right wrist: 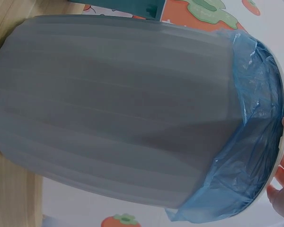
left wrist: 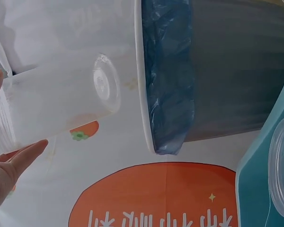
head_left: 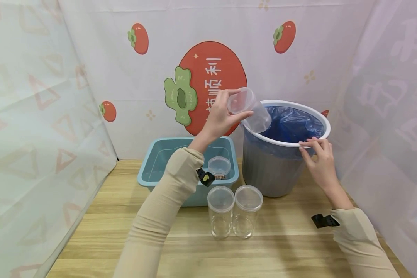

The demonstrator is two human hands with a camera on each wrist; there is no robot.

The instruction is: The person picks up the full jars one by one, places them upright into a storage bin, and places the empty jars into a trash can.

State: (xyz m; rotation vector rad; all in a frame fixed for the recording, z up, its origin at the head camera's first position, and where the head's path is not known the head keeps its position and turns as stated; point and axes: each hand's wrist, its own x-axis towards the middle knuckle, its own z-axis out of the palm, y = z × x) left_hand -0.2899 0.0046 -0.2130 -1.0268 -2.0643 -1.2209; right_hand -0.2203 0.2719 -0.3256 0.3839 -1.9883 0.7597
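Observation:
My left hand (head_left: 219,116) grips a clear plastic jar (head_left: 258,119) near its ridged end, thumb on one side and fingers on the other. The jar is tilted, its base pointing down to the right and overlapping the left rim of the trash can (head_left: 271,173) in the head view. In the left wrist view the see-through jar (left wrist: 57,104) shows no contents. My right hand (head_left: 320,160) pinches the white rim of the grey trash can at its front right. A blue bag (right wrist: 246,142) lines the can and folds over its edge.
Two lidded clear jars (head_left: 221,212) stand side by side on the wooden table (head_left: 194,255). Behind them is a blue-green basin (head_left: 146,170) holding another lidded jar (head_left: 219,166) with small brownish bits. A white printed backdrop (head_left: 100,46) encloses the back and sides.

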